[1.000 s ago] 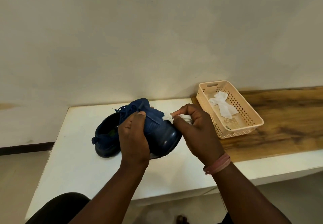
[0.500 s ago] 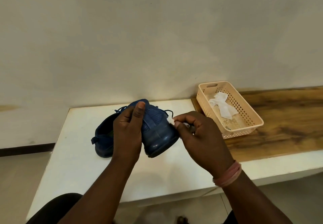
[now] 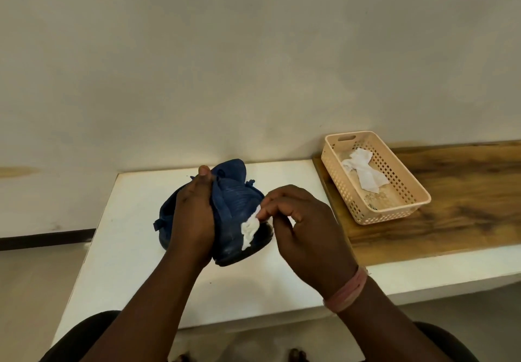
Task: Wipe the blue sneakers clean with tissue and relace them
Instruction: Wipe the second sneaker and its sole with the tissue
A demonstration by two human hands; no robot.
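Since a moment ago, right hand (image 3: 304,229) has slid its pinched tissue (image 3: 249,229) down toward the toe. Left hand (image 3: 194,220) grips the sneaker (image 3: 234,203), tilted on the table (image 3: 127,248), toe nearest the tissue. Behind it lies the second sneaker (image 3: 166,220).

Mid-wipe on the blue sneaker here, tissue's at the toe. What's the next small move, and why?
Probably drag the crumpled white tissue on across the toe toward the dark sole edge. The right hand pinches it against the front of the blue fabric sneaker, the left hand grips the shoe tilted off the white table, and pale scuffs show just below the wad.
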